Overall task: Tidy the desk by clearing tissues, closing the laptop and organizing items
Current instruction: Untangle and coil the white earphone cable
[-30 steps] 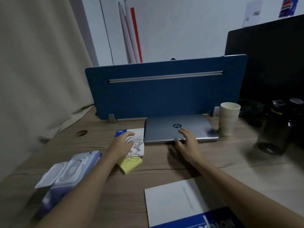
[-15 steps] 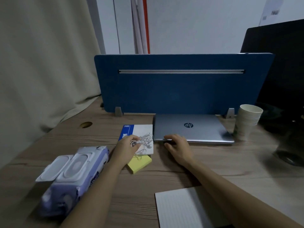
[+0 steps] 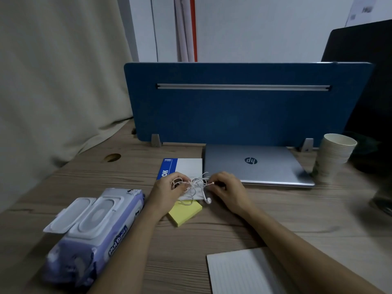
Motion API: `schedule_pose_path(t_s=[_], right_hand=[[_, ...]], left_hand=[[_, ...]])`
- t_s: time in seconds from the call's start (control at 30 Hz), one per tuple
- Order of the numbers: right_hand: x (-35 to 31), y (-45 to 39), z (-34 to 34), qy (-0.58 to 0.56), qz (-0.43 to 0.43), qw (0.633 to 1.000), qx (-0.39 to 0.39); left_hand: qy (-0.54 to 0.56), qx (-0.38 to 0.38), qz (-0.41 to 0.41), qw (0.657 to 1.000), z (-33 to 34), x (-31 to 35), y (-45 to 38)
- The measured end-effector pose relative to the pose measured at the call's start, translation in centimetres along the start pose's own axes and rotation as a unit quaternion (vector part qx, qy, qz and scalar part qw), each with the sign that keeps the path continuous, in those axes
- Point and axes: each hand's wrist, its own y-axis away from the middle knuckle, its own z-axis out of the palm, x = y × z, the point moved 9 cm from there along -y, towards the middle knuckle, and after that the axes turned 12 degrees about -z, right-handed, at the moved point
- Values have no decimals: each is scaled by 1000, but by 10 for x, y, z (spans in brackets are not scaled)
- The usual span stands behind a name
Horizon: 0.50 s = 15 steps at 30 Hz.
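Laptop: lying shut on desk, just before divider panel.
Booklet: lying just left of laptop.
Earphone cable: lying on booklet, between both hands.
Sticky pad: sitting before booklet.
Wipes pack: lying near left.
Cup stack: standing right of laptop.
Notepad: lying nearest, right.

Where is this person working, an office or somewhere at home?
Probably an office desk or study cubicle: a blue divider panel stands along the wooden desk, with a closed laptop against it and a paper cup beside it.
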Motion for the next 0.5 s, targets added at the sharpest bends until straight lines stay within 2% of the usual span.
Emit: schedule_pose_path(t_s=[0.17, 0.33, 0.5], right_hand=[[6, 28, -16, -152, 100, 983, 26], [11, 62, -47, -237, 149, 959, 32], [25, 96, -75, -328, 183, 922, 92]], left_hand=[[20, -17, 16, 1000, 2, 14, 8], [42, -31, 24, 998, 13, 31, 18], [91, -93, 0, 991, 29, 29, 22]])
